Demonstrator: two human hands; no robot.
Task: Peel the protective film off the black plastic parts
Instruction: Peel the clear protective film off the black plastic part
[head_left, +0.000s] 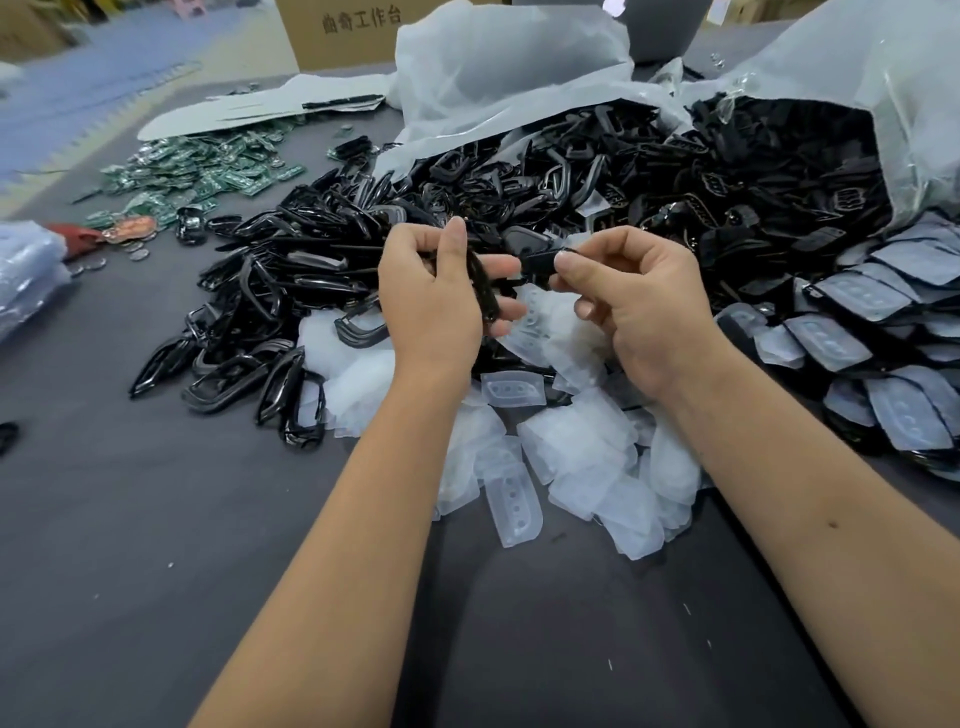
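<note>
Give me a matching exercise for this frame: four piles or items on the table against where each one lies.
Things:
1. green circuit boards
2. peeled film pieces
3. film-covered parts
4. cardboard box

Places:
A. right edge of the table
B. far side, behind the table
C. near middle, below the hands
D. far left of the table

Pairs: 1-D, 2-C, 3-A, 4-B

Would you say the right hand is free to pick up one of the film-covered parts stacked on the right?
Probably not yet: the right hand pinches a black part together with the left hand. The film-covered parts lie unobstructed beside it.
</note>
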